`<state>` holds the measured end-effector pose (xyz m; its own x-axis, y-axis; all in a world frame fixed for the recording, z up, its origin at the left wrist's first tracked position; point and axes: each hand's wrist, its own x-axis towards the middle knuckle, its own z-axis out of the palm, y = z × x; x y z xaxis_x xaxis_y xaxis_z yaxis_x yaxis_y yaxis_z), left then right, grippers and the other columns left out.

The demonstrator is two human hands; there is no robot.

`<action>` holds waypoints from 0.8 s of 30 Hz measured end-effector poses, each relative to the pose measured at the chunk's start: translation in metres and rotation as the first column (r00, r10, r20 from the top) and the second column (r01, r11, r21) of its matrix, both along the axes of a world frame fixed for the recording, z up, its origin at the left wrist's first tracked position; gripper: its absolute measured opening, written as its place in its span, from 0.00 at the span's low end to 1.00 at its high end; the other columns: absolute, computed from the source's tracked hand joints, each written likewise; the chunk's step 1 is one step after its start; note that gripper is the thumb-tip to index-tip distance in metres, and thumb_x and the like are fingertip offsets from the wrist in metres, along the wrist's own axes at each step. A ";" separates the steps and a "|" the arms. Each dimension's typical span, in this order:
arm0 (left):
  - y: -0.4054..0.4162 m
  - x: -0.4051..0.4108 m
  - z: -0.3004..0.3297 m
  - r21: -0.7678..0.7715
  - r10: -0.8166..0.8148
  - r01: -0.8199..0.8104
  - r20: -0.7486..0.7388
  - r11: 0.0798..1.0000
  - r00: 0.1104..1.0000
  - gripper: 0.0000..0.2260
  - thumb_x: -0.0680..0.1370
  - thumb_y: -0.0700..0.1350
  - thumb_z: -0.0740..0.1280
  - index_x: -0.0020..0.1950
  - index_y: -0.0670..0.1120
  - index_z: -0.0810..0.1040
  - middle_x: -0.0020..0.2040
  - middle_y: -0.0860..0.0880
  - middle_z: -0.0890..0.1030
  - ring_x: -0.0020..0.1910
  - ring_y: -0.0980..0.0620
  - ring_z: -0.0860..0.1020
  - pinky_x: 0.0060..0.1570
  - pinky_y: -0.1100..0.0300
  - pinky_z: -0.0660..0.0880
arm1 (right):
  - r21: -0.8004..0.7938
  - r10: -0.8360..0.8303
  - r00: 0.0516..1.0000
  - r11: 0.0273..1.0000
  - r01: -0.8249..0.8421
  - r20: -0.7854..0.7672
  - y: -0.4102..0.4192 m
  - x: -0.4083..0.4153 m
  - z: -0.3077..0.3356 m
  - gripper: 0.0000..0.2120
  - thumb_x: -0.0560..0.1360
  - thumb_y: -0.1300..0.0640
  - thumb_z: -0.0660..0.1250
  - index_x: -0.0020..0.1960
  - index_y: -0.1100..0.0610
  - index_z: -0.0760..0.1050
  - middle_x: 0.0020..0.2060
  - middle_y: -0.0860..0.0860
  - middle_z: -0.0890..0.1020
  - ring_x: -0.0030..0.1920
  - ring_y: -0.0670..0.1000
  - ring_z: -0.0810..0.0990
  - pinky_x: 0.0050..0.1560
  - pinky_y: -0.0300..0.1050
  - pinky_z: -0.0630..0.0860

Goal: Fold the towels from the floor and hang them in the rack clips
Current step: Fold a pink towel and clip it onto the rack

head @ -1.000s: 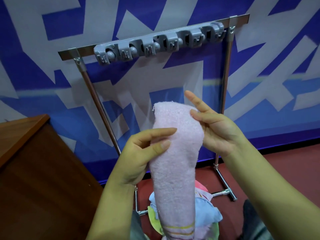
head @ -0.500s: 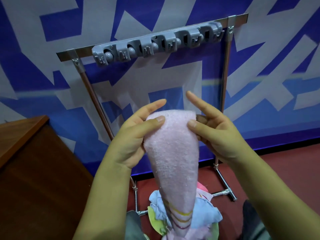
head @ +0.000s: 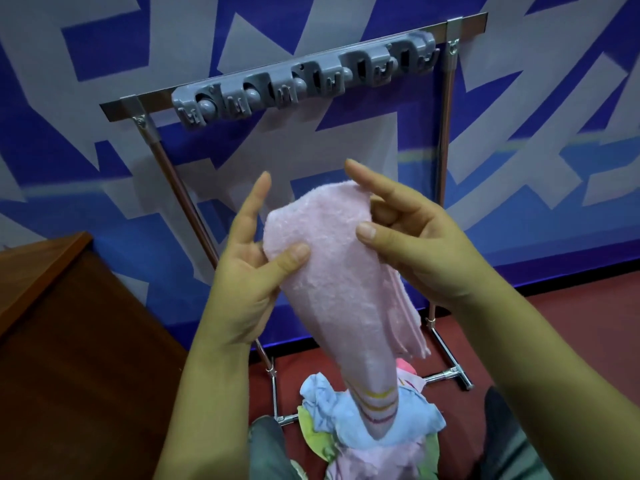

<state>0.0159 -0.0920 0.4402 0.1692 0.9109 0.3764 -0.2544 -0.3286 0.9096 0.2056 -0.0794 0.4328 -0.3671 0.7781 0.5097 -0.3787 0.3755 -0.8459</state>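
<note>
A folded pink towel (head: 341,282) with striped lower end hangs in front of me, below the rack. My left hand (head: 247,268) pinches its top left edge between thumb and fingers, the index finger straight up. My right hand (head: 412,240) holds the top right edge, thumb on the front and fingers behind, index finger raised. The grey clip strip (head: 304,79) with several clips sits on the metal rack's (head: 445,133) top bar, above and apart from the towel. A heap of towels (head: 346,420), blue, pink and yellow-green, lies on the red floor at the rack's foot.
A brown wooden cabinet (head: 79,341) stands at the left, close to the rack's left post. A blue and grey patterned wall (head: 536,150) is behind the rack. My knees in grey trousers (head: 266,448) flank the heap. Red floor (head: 571,323) stretches to the right.
The towel's top has tilted to the left and its layered right edge now shows. My left thumb has slid lower on the front, and both hands have shifted their hold on the top.
</note>
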 end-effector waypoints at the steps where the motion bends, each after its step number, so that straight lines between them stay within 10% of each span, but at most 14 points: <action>1: 0.000 0.003 0.003 0.018 -0.002 0.002 0.011 1.000 1.000 0.33 0.66 0.38 0.68 0.67 0.59 0.65 0.50 0.53 0.84 0.52 0.52 0.82 0.46 0.58 0.79 | 0.011 -0.025 1.000 1.000 0.025 0.003 0.000 0.000 0.000 0.24 0.73 0.61 0.69 0.65 0.44 0.72 0.40 0.50 0.74 0.46 0.46 0.74 0.52 0.40 0.74; 8: 0.011 0.022 0.015 0.105 0.011 -0.009 -0.012 0.994 1.000 0.22 0.73 0.34 0.66 0.62 0.54 0.73 0.52 0.54 0.83 0.51 0.54 0.81 0.48 0.60 0.78 | -0.047 -0.077 0.997 0.996 0.078 0.014 0.002 0.009 -0.002 0.24 0.71 0.49 0.69 0.66 0.40 0.69 0.50 0.56 0.72 0.52 0.54 0.71 0.57 0.51 0.69; 24: 0.005 -0.001 0.016 0.359 0.374 -0.272 -0.252 0.893 0.893 0.21 0.69 0.48 0.72 0.60 0.63 0.76 0.59 0.48 0.77 0.56 0.50 0.78 0.55 0.52 0.77 | 0.198 -0.355 0.921 0.926 0.322 0.162 -0.009 -0.006 0.020 0.17 0.74 0.67 0.67 0.58 0.50 0.75 0.52 0.43 0.81 0.54 0.44 0.80 0.55 0.41 0.78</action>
<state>0.0151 -0.0870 0.4566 0.0382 0.7816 0.6226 0.1890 -0.6174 0.7636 0.1997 -0.0882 0.4528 -0.1998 0.7842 0.5875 -0.0414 0.5923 -0.8047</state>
